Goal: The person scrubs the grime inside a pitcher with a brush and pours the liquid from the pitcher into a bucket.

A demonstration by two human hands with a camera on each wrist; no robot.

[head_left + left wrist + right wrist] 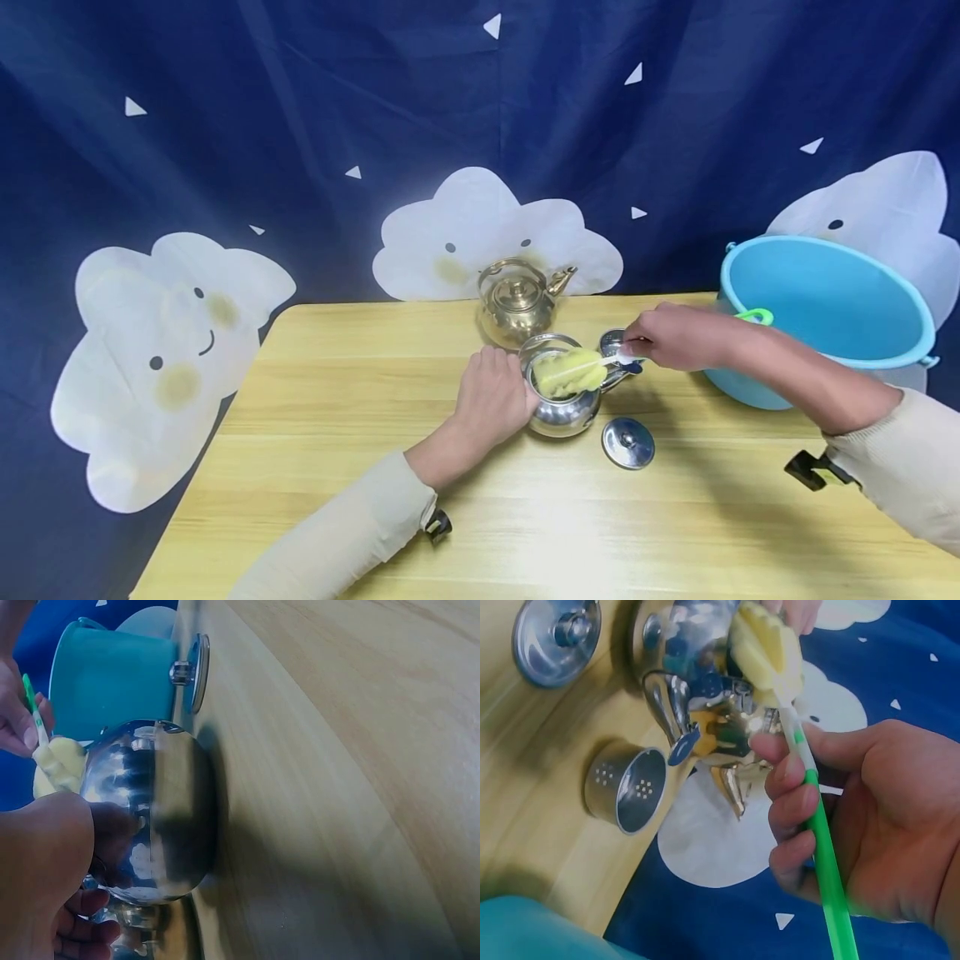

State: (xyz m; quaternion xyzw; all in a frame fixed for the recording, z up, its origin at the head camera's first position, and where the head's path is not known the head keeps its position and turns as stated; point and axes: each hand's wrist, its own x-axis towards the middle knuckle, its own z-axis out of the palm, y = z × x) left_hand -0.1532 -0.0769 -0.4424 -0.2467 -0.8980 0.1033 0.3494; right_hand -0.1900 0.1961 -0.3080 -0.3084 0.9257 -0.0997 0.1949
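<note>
My left hand (493,387) grips the silver teapot (564,419) at its left side, fingers curled near the handle. The teapot stands uncovered on the table with its spout to the right. In my right hand (678,336) is a sponge brush (826,862), its green and white handle held between thumb and fingers. The brush's yellow sponge head (558,375) lies over the teapot's mouth; the head view does not show how deep it reaches. A silver lid (628,443) rests right of the teapot. Behind the spout, a perforated metal strainer (641,791) stands on the table.
Just behind the silver teapot is a gold-coloured teapot (517,312) with its lid on. A large blue tub (750,387) stands at the right, beneath and beyond my right forearm. The wooden table (360,375) ends at a dark blue curtain (315,108) with cloud prints.
</note>
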